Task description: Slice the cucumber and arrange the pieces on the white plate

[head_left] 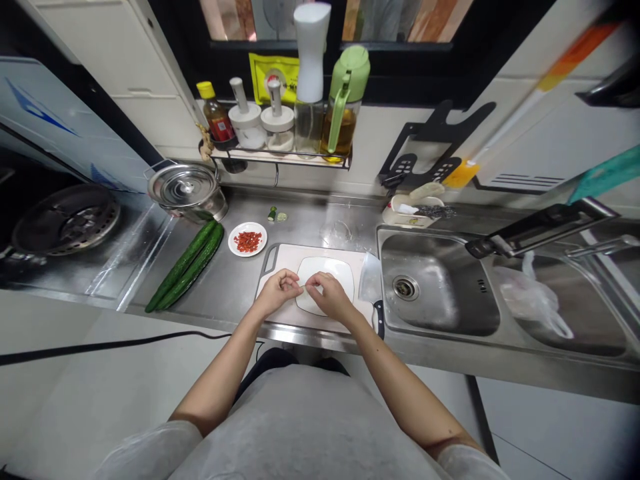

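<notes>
Both of my hands meet over a white square plate (336, 269) that lies on a pale cutting board (280, 257). My left hand (276, 291) and my right hand (327, 294) are closed in a pinch, fingertips touching on a small pale thing too small to name. A knife (371, 283) lies on the board's right edge, blade away from me, black handle towards me.
Two long cucumbers (187, 265) lie left of the board, beside a small dish of chopped red chilli (247, 239). A lidded steel pot (186, 190) stands behind them, a stove (65, 220) at far left. The sink (435, 287) opens on the right. Bottles fill the wall rack (280, 155).
</notes>
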`<act>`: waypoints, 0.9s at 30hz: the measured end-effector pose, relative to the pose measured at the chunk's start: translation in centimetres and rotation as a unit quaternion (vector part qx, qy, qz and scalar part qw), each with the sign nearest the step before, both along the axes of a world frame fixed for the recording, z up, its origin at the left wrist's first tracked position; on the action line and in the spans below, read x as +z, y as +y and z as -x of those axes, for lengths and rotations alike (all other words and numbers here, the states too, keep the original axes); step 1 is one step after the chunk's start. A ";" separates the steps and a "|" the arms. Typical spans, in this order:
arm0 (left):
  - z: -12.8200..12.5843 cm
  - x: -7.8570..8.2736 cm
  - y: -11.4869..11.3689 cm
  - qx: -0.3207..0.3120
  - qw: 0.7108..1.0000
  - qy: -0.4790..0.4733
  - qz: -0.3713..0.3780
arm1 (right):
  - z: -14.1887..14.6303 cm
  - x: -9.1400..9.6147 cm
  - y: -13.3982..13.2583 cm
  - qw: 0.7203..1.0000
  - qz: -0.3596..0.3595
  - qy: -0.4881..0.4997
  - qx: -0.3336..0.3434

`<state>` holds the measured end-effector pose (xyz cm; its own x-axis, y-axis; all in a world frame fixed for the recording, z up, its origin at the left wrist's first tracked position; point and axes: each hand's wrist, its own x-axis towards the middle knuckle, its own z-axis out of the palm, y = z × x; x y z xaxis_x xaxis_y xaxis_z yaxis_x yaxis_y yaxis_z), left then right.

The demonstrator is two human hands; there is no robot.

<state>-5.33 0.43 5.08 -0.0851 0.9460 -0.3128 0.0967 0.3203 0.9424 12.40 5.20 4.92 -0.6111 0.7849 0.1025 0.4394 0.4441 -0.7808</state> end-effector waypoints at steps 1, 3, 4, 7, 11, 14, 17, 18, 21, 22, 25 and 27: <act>-0.1 0.0 0.0 0.014 1.000 -0.002 0.012 | -0.2 0.1 0.1 1.000 -0.008 -0.003 -0.006; -0.4 0.0 -0.1 0.015 0.998 -0.015 0.055 | -0.5 0.5 0.3 0.999 -0.043 -0.013 -0.014; -0.6 0.1 -0.1 0.003 0.996 -0.030 0.084 | -0.7 0.7 0.3 0.998 -0.066 -0.019 -0.013; -1.4 0.3 0.0 -0.032 0.982 -0.096 0.161 | -1.0 1.1 0.4 0.991 -0.130 -0.036 0.008; -2.3 0.2 0.3 -0.007 0.967 -0.170 0.190 | -1.5 0.9 0.3 0.985 -0.166 -0.048 0.022; -2.7 0.0 0.6 0.009 0.964 -0.185 0.188 | -1.9 0.6 0.2 0.986 -0.158 -0.048 0.021; -2.8 -0.2 0.7 0.014 0.970 -0.171 0.173 | -2.2 0.3 0.1 0.990 -0.133 -0.039 0.013; -2.9 -0.3 0.8 0.014 0.973 -0.162 0.166 | -2.2 0.2 0.0 0.992 -0.123 -0.034 0.009; -3.1 -0.4 1.0 0.007 0.982 -0.124 0.145 | -2.4 -0.2 0.0 0.995 -0.093 -0.022 -0.006; -3.2 -0.4 1.1 0.005 0.985 -0.109 0.136 | -2.4 -0.5 0.1 0.996 -0.082 -0.020 -0.013; -3.5 -0.7 1.9 0.001 0.992 -0.072 0.106 | -2.7 -1.5 0.6 0.998 -0.048 -0.017 -0.032; -3.7 -1.2 2.7 -0.002 0.994 -0.061 0.089 | -2.9 -2.5 1.3 0.999 -0.026 -0.015 -0.039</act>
